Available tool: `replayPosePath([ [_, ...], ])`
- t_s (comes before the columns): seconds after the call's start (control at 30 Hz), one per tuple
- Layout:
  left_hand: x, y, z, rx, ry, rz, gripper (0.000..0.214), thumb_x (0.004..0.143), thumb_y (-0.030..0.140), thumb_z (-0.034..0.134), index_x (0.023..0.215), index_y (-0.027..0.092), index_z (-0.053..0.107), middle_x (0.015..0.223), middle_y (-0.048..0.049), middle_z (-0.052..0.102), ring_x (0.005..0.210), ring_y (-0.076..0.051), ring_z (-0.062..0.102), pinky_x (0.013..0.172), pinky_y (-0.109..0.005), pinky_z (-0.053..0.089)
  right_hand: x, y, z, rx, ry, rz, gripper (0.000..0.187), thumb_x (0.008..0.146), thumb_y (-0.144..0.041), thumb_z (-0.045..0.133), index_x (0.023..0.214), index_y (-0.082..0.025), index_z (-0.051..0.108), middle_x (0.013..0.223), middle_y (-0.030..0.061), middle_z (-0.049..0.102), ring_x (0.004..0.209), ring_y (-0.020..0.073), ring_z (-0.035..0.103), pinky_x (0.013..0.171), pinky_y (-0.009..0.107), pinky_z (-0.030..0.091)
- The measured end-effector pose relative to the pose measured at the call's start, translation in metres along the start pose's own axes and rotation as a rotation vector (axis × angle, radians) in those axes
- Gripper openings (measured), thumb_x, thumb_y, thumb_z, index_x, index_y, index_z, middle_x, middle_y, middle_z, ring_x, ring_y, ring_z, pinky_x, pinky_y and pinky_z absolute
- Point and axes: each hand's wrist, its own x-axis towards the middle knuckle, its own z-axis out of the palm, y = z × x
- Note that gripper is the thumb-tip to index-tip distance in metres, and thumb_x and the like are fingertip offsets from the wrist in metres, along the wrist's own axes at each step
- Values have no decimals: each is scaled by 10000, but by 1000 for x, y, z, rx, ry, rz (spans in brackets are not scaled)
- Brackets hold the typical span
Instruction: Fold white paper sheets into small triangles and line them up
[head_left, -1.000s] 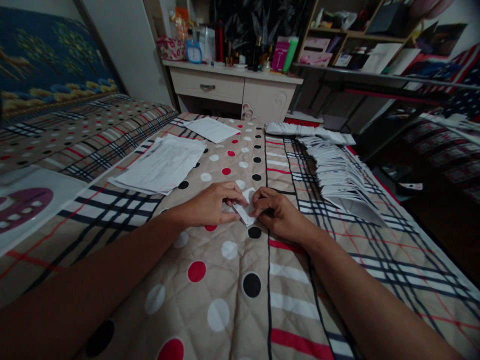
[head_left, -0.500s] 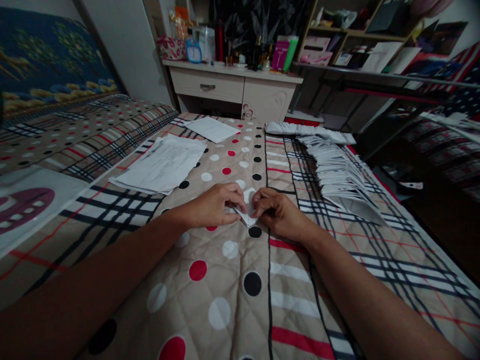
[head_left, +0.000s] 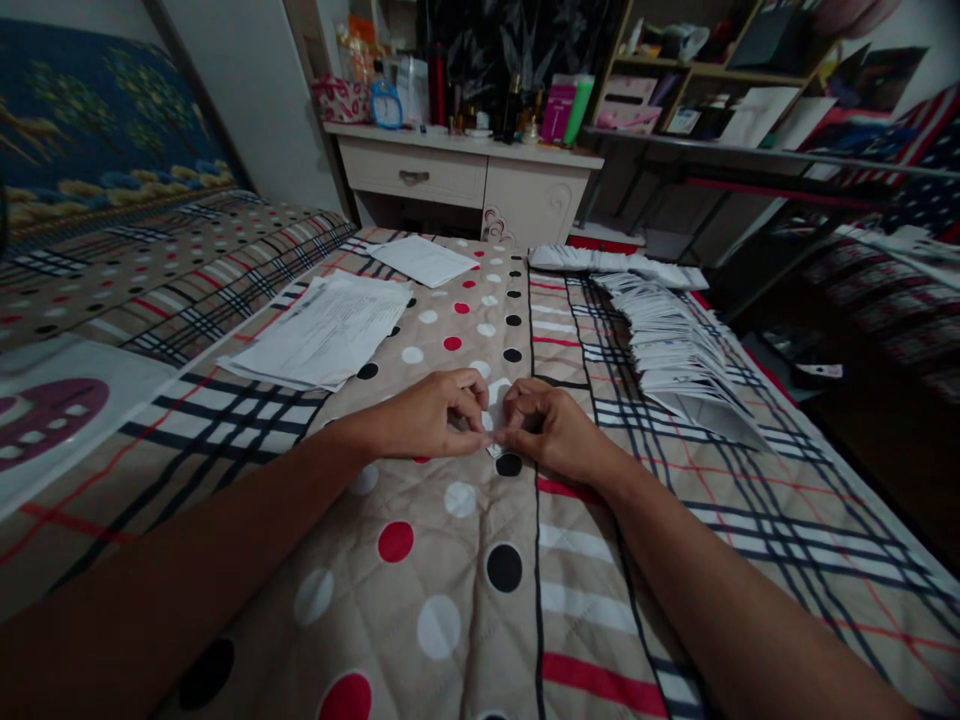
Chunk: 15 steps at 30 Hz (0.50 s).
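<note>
A small folded piece of white paper (head_left: 493, 449) lies low over the dotted bedspread (head_left: 480, 540), mostly hidden by my fingers. My left hand (head_left: 442, 412) pinches it from the left, thumb and fingertips together. From the right, my right hand (head_left: 551, 425) is closed on the same paper, its thumb almost touching the left thumb. To the right stands a long row of folded white papers (head_left: 686, 345), packed side by side. A stack of printed sheets (head_left: 330, 325) lies to the left, with another white sheet pile (head_left: 424, 260) behind it.
A white plastic bag with a purple print (head_left: 52, 415) lies at the left edge. Beyond the bed stands a white dresser (head_left: 420, 175) with a blue clock (head_left: 386, 105) and bottles. Another row of folded papers (head_left: 615, 262) sits at the bed's far end.
Both thumbs have come together at the near tip of the folded paper, covering more of it. The stacks and rows of paper stay where they were.
</note>
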Motion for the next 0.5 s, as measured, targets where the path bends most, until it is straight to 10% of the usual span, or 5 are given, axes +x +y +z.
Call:
replayPosePath([
  [0.17,1,-1,12,3,112,-72,192,791,289,711,650,161,687,923,-46,593,841,-147,592,776,-287,474,-3,6,4,-126,157,4,192,677,-184,779,787,-179,621,1010,64,579,934,194,564,780,305,446],
  [0.3,1,-6,17,121,223,-130,344,661,367,822,925,203,673,1100,-64,592,1048,-230,570,918,-383,463,-3,5,1,-309,243,149,631,577,-342,871,1128,-194,601,1082,96,607,919,229,573,736,325,445],
  [0.5,3,-9,17,67,288,-352,894,463,405,915,1251,218,535,1031,-59,646,907,-226,616,796,-366,495,-1,1,-2,-365,165,358,414,558,-491,862,777,-193,678,641,0,616,583,150,523,526,246,293],
])
